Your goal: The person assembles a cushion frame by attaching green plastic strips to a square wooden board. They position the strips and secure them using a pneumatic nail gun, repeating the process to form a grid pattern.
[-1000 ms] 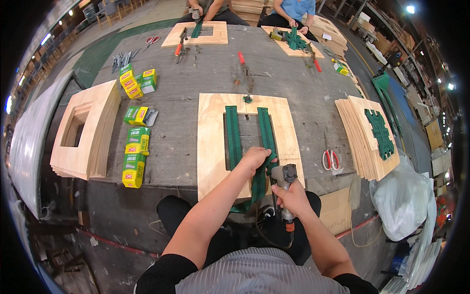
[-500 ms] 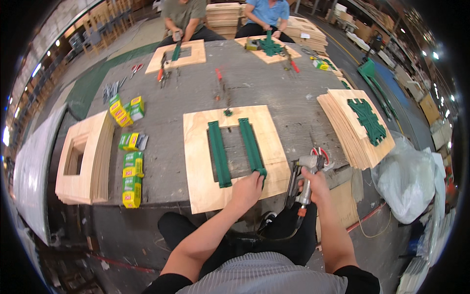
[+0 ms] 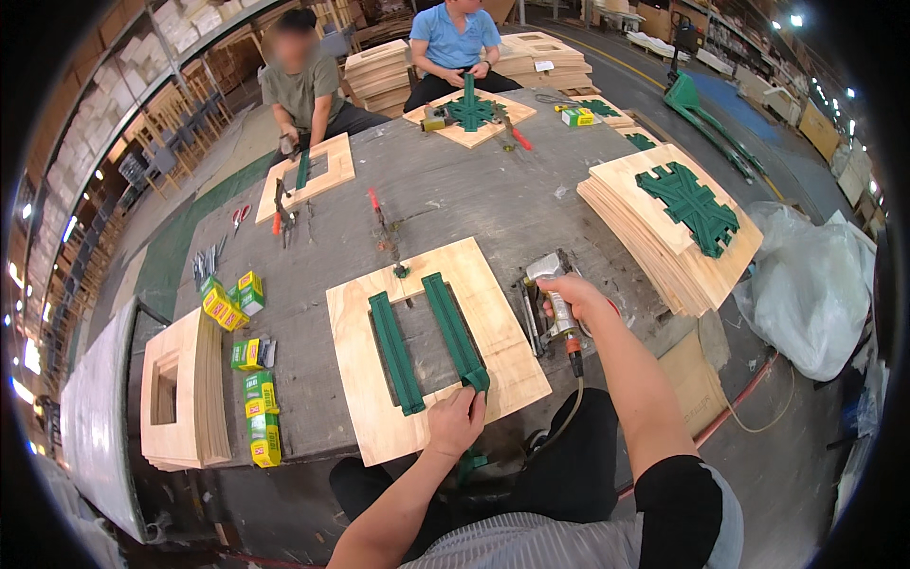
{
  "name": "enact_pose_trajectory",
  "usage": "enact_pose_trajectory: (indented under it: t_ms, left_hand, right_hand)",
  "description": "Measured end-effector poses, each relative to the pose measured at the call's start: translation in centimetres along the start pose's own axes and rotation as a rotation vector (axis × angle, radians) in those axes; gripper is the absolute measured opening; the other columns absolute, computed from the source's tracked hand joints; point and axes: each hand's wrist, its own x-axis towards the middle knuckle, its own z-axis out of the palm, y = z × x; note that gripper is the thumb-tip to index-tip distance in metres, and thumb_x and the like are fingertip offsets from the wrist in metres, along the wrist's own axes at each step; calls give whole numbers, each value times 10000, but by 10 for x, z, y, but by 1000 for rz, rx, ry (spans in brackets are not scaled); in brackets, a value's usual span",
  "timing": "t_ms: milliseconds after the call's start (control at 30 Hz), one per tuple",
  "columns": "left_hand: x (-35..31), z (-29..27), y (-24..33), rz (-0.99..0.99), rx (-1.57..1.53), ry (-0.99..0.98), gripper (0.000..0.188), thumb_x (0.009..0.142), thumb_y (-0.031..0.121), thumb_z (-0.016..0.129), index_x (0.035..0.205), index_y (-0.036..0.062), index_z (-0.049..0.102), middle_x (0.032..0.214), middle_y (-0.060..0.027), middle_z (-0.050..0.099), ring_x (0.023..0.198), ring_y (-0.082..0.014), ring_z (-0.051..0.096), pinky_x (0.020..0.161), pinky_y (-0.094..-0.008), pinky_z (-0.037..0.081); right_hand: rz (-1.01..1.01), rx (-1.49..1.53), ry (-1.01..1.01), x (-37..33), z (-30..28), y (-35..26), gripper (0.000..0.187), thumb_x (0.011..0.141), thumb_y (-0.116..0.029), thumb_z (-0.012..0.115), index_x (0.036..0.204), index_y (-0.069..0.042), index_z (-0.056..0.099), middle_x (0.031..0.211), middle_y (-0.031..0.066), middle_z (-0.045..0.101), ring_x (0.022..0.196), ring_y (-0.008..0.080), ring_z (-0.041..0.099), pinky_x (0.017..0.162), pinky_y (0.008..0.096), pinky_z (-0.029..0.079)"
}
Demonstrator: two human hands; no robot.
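A square plywood frame (image 3: 349,327) with a rectangular opening lies in front of me at the table's near edge. Two green webbing straps, one on the left (image 3: 396,353) and one on the right (image 3: 453,322), run lengthwise over the opening. My left hand (image 3: 457,419) pinches the folded near end of the right strap at the frame's near side. In my right hand (image 3: 574,294) is a silver pneumatic staple gun (image 3: 563,311), an air hose running from its handle. The gun is off the straps, by the frame's right edge, and my fingers wrap its grip.
Stacked plywood frames stand left (image 3: 180,398) and right, the right stack topped by a green woven strap panel (image 3: 690,209). Yellow-green boxes (image 3: 263,403) line the left. Toggle clamps (image 3: 379,211) sit ahead. Two co-workers (image 3: 455,43) work across the table (image 3: 445,204).
My view has turned and lifted a little. My right hand has carried the staple gun forward along the frame's right side. The left hand stays on the strap's end.
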Motion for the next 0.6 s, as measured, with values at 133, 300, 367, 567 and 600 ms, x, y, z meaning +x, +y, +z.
enact_pose_trajectory:
  t_ms: [133,300,367,567,600]
  left_hand:
    - [-4,0,-3,-15,27,20,185,898,187,711,797,76,603,684,-103,616,533,-312,599,504,-416,478]
    - [-1,2,1,-7,7,32,185,899,189,712,800,74,605,690,-104,621,545,-315,613,505,-419,485]
    - [-1,2,2,-3,3,43,187,906,192,706,803,73,605,693,-106,623,549,-320,615,507,-424,487]
    - [-1,-4,1,-67,-36,-6,204,945,189,686,827,39,615,712,-154,615,609,-368,624,532,-453,480]
    - [2,-3,5,-59,-63,-3,207,951,190,682,828,38,614,712,-157,613,611,-372,623,531,-455,477]
  right_hand:
    - [-142,-919,319,-3,5,-1,417,953,-277,675,1187,67,635,1046,196,722,810,289,731,632,421,593]
    - [-190,-1103,209,-24,-49,-6,500,880,-310,709,1274,-10,640,1213,261,685,1015,385,709,860,466,573]
    - [-280,-1250,317,-35,-66,1,538,846,-311,733,1301,-40,634,1260,273,663,1089,394,683,944,466,546]
    - [-260,-1265,412,-66,-63,20,631,821,-234,712,1414,-82,559,1305,273,642,1212,397,624,1061,447,486]
    - [-228,-1251,431,-72,-74,18,636,822,-215,699,1427,-88,548,1302,272,644,1214,403,622,1061,452,485]
